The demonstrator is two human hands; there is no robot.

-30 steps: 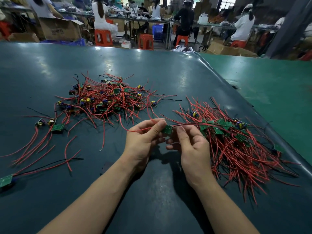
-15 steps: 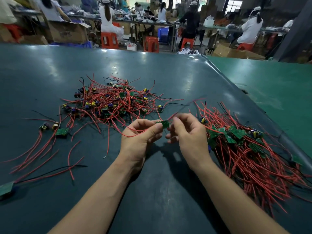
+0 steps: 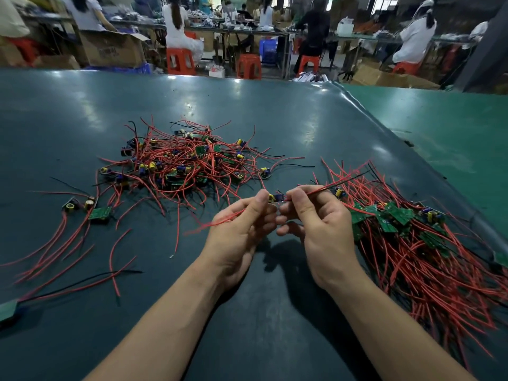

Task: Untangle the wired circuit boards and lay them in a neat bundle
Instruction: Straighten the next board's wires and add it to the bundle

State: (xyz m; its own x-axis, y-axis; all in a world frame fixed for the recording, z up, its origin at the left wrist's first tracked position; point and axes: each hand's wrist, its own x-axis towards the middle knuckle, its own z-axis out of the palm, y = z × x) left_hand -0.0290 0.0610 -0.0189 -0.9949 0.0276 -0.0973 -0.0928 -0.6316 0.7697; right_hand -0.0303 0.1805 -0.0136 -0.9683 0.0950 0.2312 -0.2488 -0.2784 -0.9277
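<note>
Two hands meet above the dark worktop (image 3: 247, 105) with one small circuit board (image 3: 277, 198) held between them. Left hand (image 3: 239, 235) has its grip closed on the board's left end, red wires (image 3: 217, 222) trailing out toward the left. Right hand (image 3: 319, 229) pinches the wires at the board's right end, thumb and forefinger together. Tangled pile (image 3: 184, 160) of boards lies beyond the hands; sorted bundle (image 3: 417, 243) lies just right of the right hand. Loose boards (image 3: 100, 214) sit at left.

Factory floor — seated workers (image 3: 416, 37), long benches (image 3: 247, 28), cardboard boxes (image 3: 112, 49)
</note>
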